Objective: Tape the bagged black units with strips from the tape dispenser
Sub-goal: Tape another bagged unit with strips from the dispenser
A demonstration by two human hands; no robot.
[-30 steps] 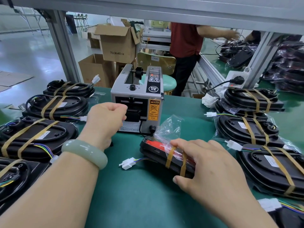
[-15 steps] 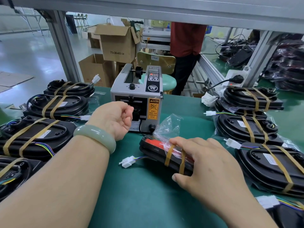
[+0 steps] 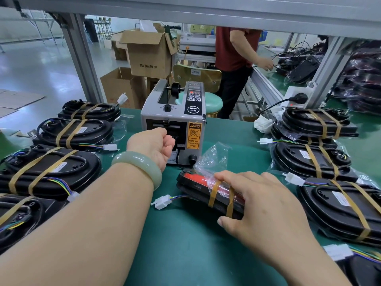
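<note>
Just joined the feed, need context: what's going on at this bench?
A person is taping bagged black units. The left hand is at the outlet of the tape dispenser, fingers curled; whether it holds a strip cannot be seen. The right hand grips the bagged unit lying on the green mat; two tape strips already wrap it. Other taped units lie in rows on both sides.
</note>
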